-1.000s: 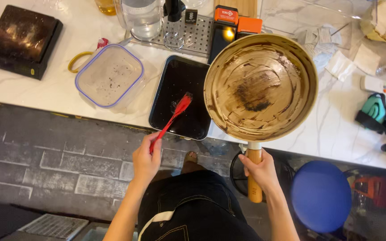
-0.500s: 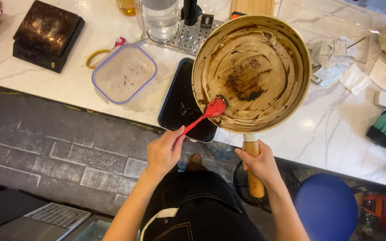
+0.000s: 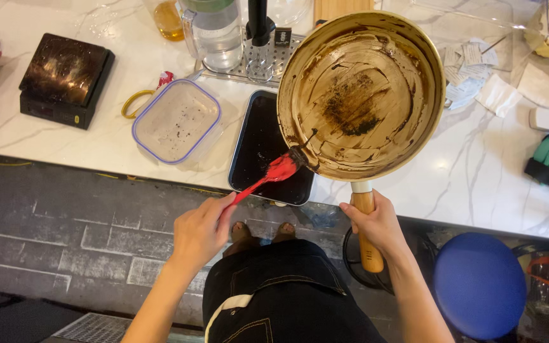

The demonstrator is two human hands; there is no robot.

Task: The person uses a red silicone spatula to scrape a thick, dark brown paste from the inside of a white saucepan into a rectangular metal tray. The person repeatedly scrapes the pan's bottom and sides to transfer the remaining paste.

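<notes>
My right hand (image 3: 376, 222) grips the wooden handle of a round pan (image 3: 361, 95), tilted up so its brown-smeared inside faces me. My left hand (image 3: 199, 230) holds a red spatula (image 3: 273, 174) by its handle. The spatula's blade touches the pan's lower left rim, with a dark lump of batter on its tip. Right under the pan's edge lies a black rectangular baking tray (image 3: 263, 149) holding dark batter on the white marble counter (image 3: 103, 143).
A clear plastic container (image 3: 176, 121) with a purple rim sits left of the tray, a black scale (image 3: 66, 77) further left. A glass jug (image 3: 214, 32) and metal rack stand behind. Paper scraps (image 3: 478, 76) lie at the right. A blue stool (image 3: 480, 284) stands below the counter.
The spatula went from over the tray into the pan, then scraped down to the pan's lower left rim. The pan has tilted and come closer over the tray.
</notes>
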